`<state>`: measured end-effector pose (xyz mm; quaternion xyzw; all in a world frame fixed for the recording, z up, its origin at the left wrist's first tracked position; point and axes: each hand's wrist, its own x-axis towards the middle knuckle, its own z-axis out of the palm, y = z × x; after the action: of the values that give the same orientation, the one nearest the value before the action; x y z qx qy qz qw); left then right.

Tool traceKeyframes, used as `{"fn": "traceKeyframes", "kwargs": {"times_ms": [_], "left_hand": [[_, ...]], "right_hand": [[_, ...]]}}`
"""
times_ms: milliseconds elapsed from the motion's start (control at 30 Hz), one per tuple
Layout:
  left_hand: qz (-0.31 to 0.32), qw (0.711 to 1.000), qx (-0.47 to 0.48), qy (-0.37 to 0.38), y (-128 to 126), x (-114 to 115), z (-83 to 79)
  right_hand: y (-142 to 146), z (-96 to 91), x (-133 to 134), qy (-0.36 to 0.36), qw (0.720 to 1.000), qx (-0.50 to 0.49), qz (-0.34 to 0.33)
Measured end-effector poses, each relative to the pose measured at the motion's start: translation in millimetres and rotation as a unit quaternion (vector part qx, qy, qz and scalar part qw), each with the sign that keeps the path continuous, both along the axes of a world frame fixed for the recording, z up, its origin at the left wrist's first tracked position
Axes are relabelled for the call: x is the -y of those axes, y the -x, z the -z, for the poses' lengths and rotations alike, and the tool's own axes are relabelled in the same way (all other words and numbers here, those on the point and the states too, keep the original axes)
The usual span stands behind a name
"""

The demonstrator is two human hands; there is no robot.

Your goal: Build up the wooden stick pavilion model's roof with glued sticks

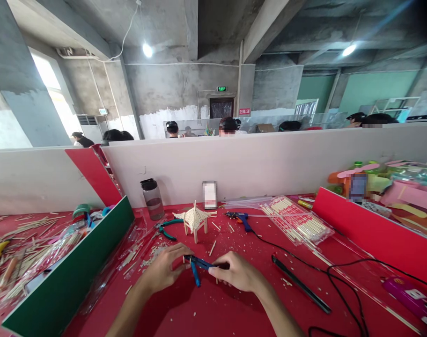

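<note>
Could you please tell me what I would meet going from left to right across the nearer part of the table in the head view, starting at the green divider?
Green divider, left hand, blue-handled tool, right hand, long dark implement, purple object.

In front of a white partition [269,161], a black-lidded bottle [154,202] is placed; beyond, a green exit sign [222,89] is mounted above a dark doorway [221,108], and lit bulbs [148,50] are hung.
</note>
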<state>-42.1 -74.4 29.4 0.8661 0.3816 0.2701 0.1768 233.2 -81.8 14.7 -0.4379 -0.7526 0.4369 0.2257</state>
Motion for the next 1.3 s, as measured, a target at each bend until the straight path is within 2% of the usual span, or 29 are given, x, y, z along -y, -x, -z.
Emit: {"fn": "traceKeyframes", "kwargs": {"times_ms": [200, 300, 500, 733, 967, 1133, 1300], "left_hand": [[0.0, 1.0, 0.001, -0.004, -0.8, 0.2, -2.2], [0.0, 1.0, -0.009, -0.019, 0.6, -0.2, -1.1], [-0.003, 0.996, -0.07, -0.063, 4.4, -1.1, -0.8], [-0.027, 0.986, -0.109, -0.126, 2.3, -3.1, 4.7], [-0.046, 0.98, -0.079, -0.177, -7.3, 0.4, 7.8], [-0.036, 0.987, -0.047, -0.147, -9.3, 1.0, 8.3], [-0.024, 0.998, 0.002, -0.053, -11.7, 3.6, 3.2]], "right_hand": [[3.6, -4.9, 3.0, -0.043, 0.999, 0.026, 0.016], [8.3, -5.8, 5.0, -0.091, 0.993, 0.06, 0.04], [16.9, -9.7, 11.1, -0.144, 0.975, 0.153, 0.077], [17.5, -26.1, 15.8, -0.187, 0.952, 0.231, 0.071], [12.6, -35.9, 16.4, -0.247, 0.918, 0.306, 0.052], [11.6, -37.0, 10.8, -0.291, 0.884, 0.366, 0.029], [7.3, -36.1, 0.9, -0.303, 0.867, 0.397, 0.001]]}}
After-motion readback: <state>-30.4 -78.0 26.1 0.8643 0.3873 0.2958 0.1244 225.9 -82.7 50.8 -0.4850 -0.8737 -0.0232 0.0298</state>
